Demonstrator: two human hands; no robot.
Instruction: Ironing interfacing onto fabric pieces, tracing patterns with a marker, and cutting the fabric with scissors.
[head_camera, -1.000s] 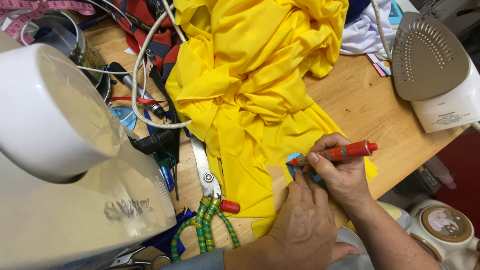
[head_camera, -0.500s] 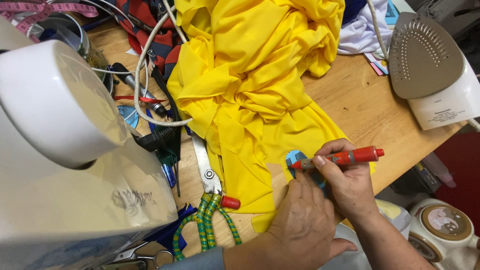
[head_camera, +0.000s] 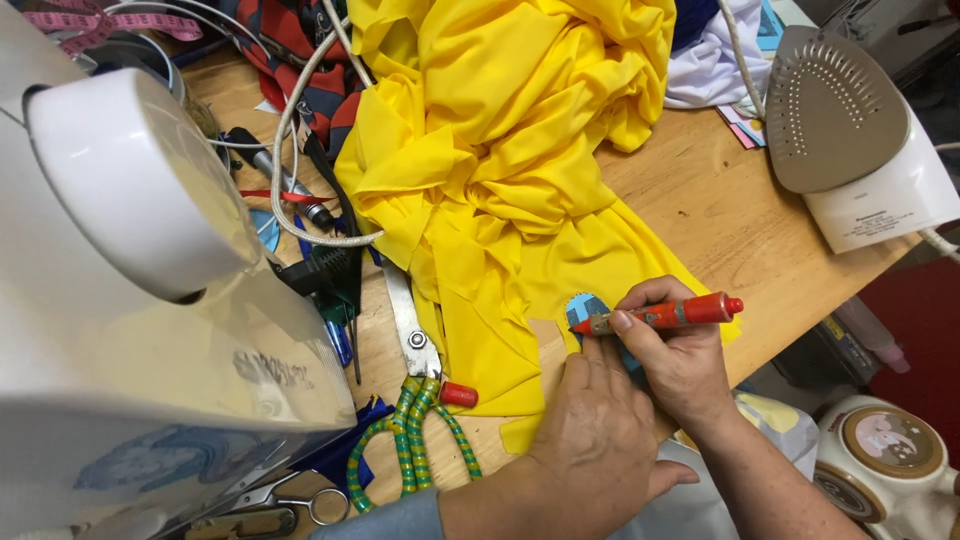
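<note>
Near the wooden worktop's (head_camera: 700, 200) front edge, the right hand (head_camera: 685, 355) pinches a red marker pen (head_camera: 660, 315) in its fingers over a small blue patch (head_camera: 585, 310) on crumpled yellow fabric (head_camera: 500, 150), while the left hand (head_camera: 600, 440) presses flat, fingers extended, beside it.

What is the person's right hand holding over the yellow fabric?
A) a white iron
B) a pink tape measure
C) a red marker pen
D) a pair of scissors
C: the right hand grips a red marker pen, tip down by a small blue patch on the yellow fabric.
</note>
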